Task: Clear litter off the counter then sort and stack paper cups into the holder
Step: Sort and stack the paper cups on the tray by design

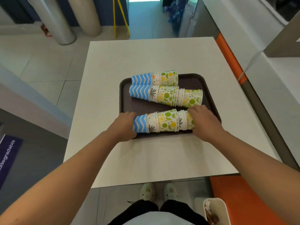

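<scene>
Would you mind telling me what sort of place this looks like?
Probably a canteen or fast-food dining area: a brown serving tray on a white table, an orange bench seat, and a bin sign partly reading "biodegradable".

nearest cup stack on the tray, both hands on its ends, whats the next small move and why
Probably press the ends together: left hand grips the blue end, right hand the fruit-print end of the nearest stack, whose cups sit loosely nested.

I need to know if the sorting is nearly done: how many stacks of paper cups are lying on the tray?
3, all lying on their sides on the brown tray: far stack, middle stack, and near stack, held between the left hand and right hand.
</scene>
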`<state>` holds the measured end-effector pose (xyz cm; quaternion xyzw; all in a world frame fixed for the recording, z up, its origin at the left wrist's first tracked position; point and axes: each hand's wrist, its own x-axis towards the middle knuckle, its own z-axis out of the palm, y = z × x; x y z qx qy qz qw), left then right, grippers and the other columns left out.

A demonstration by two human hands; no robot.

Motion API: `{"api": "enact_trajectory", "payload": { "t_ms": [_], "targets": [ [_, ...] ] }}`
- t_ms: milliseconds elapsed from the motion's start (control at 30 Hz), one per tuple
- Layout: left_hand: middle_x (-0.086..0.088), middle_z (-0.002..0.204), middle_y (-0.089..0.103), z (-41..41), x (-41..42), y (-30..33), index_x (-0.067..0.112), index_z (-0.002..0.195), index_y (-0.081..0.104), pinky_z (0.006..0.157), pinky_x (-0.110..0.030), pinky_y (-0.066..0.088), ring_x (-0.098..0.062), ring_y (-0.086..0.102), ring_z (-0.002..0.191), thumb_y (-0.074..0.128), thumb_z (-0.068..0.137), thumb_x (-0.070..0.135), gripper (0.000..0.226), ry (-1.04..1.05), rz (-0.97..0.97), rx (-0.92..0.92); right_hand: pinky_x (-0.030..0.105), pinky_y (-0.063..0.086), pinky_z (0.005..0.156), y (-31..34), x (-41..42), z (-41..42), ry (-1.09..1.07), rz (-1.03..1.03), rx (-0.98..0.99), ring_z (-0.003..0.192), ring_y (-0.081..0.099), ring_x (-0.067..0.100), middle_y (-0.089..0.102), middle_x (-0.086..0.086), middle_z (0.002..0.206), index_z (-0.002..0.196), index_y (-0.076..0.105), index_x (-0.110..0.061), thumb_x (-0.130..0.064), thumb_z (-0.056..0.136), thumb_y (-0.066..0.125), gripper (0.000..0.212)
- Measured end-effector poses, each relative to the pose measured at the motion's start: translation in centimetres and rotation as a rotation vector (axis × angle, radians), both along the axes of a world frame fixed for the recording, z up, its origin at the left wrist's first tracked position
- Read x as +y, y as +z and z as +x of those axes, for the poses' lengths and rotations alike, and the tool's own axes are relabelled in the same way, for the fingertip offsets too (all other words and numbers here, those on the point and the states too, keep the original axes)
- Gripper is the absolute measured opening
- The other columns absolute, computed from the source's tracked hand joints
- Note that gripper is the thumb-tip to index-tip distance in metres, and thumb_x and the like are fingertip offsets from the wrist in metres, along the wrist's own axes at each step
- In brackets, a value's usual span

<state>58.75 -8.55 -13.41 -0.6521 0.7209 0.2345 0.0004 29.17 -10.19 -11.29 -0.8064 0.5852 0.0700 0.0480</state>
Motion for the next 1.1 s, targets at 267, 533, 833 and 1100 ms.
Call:
{"api": "enact_trajectory", "payload": {
  "t_ms": [267,533,833,1100],
  "targets": [
    [0.002,0.113,0.053,0.4,-0.7,0.8,0.017,0.123,0.051,0.077,-0.027,0.046,-0.018,0.056,0.097,0.083,0.066,0.024,0.066,0.072,-0.015,0.181,0.029,0.042,0.084,0.6,-1.2,-0.2,0.004,0.02,-0.015,0.116,0.044,0.021,0.051,0.002,0.126,0.13,0.048,-0.014,-0.02,0.072,0.075,0.064],
    [0.009,0.116,0.059,0.7,-1.4,5.8,0.022,0.121,0.051,0.081,-0.024,0.049,-0.009,0.06,0.098,0.086,0.062,0.03,0.069,0.179,-0.141,0.432,0.03,0.043,0.072,0.2,-1.6,-0.9,-0.055,0.012,-0.252,0.106,0.048,0.019,0.056,-0.001,0.118,0.128,0.052,-0.019,-0.027,0.067,0.08,0.068],
    [0.009,0.102,0.068,-1.3,-2.6,12.8,0.018,0.108,0.058,0.076,-0.019,0.052,-0.007,0.066,0.092,0.093,0.061,0.034,0.061,0.25,-0.477,0.752,0.036,0.052,0.094,-1.5,-1.1,2.8,-0.237,0.215,-0.878,0.106,0.059,0.013,0.056,-0.003,0.115,0.123,0.058,-0.018,-0.021,0.058,0.09,0.072],
    [0.008,0.107,0.066,-3.3,-2.8,13.0,0.018,0.114,0.061,0.083,-0.021,0.049,-0.008,0.062,0.099,0.092,0.062,0.032,0.062,0.153,-0.575,0.71,0.018,0.049,0.076,-3.8,-1.8,7.5,-0.291,0.374,-1.038,0.092,0.062,0.009,0.064,0.001,0.113,0.12,0.061,-0.017,-0.012,0.057,0.092,0.071]
  ]
}}
